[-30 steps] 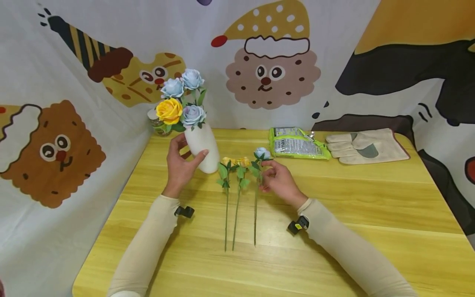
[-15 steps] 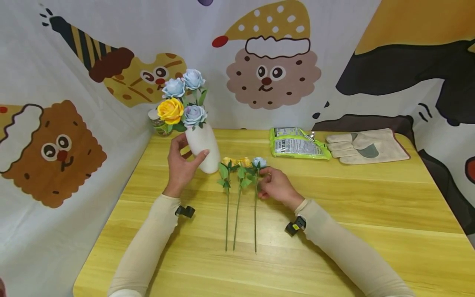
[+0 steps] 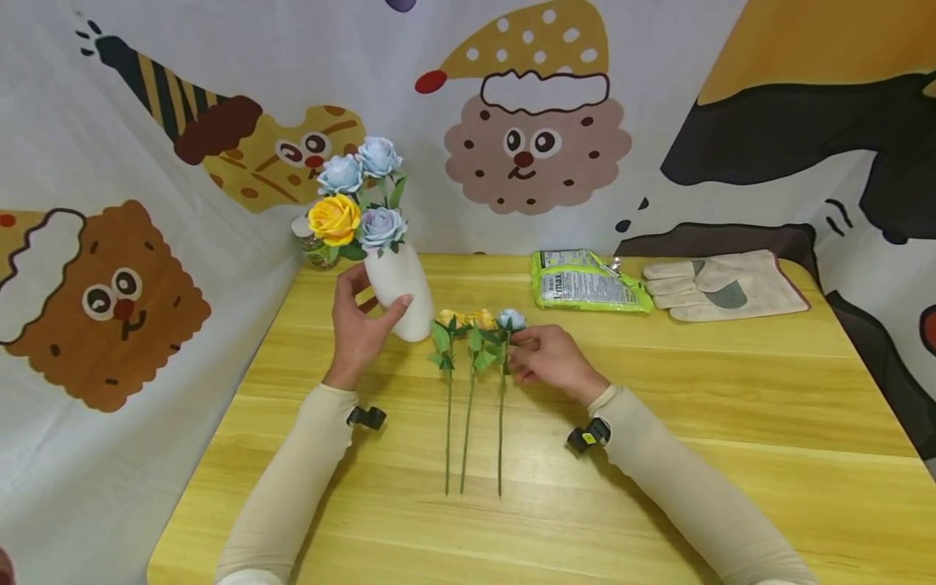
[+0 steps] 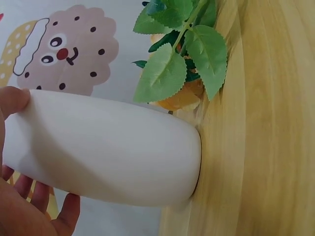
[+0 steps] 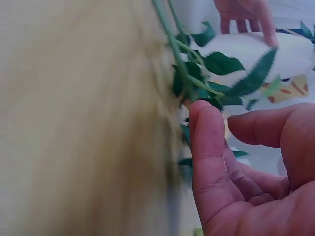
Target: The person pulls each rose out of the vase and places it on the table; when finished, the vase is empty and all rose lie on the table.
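My left hand (image 3: 358,325) grips a white vase (image 3: 402,296), thumb on one side and fingers round the other. The vase stands on the table, holding blue roses (image 3: 380,227) and one yellow rose (image 3: 335,219). To its right lie two yellow roses (image 3: 480,319) and a blue rose (image 3: 511,319), side by side with stems toward me. My right hand (image 3: 552,361) is beside the blue rose, near its upper stem. In the right wrist view a gap shows between the thumb (image 5: 261,129) and index finger, and the fingertips are close to green leaves (image 5: 224,64).
A green packet (image 3: 588,282) and a pale work glove (image 3: 727,286) lie at the back right of the wooden table (image 3: 585,520). Behind the vase stands a small jar (image 3: 314,244) with a white lid. A printed cloth (image 3: 409,106) hangs behind the table.
My right hand has lowered the blue rose onto the table beside the yellow ones and loosened its fingers. The rose's stem end has shifted slightly left. My left hand keeps holding the vase.
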Available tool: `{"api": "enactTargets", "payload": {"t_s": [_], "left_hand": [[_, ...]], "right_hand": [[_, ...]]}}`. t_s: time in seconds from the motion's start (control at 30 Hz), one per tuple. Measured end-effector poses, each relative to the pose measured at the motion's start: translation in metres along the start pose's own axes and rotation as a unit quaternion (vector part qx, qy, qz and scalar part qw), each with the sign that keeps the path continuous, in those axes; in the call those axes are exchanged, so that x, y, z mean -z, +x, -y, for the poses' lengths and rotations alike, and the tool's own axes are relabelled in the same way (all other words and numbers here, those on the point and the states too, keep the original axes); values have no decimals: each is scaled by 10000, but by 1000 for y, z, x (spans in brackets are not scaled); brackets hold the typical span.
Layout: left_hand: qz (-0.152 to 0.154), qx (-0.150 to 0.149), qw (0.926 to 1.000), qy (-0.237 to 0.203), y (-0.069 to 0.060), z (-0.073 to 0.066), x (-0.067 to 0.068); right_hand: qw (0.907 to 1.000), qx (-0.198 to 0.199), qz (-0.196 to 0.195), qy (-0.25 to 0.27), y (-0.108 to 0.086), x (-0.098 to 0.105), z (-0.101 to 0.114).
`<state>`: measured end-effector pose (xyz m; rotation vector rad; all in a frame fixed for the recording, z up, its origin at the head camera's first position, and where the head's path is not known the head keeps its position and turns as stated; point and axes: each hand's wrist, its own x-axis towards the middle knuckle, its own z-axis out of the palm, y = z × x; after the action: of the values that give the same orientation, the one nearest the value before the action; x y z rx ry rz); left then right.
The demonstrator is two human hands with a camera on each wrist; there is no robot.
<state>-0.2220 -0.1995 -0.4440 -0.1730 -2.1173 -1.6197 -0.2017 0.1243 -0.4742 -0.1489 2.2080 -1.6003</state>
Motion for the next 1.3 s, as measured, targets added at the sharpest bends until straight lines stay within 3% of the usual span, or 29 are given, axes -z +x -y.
{"api": "enactTargets", "payload": {"t_s": [0.37, 0.53, 0.93, 1.13, 1.3], "left_hand": [[-212, 56, 9997, -57, 0, -1, -9], [-329, -30, 9994, -138, -1, 2, -10], [-573, -69, 9981, -200, -6, 7, -15], [-562, 37, 9980, -280, -4, 3, -21], [-546, 21, 9978, -368, -4, 3, -24]], "right_hand": [[9995, 292, -120, 67, 6, 13, 27], [9977, 671, -97, -42, 12, 14, 51], [9893, 1446, -199, -9, 39, 6, 101], [9807, 1917, -390, -73, 55, -1, 126], [9771, 2075, -462, 101, 69, -10, 144]]}}
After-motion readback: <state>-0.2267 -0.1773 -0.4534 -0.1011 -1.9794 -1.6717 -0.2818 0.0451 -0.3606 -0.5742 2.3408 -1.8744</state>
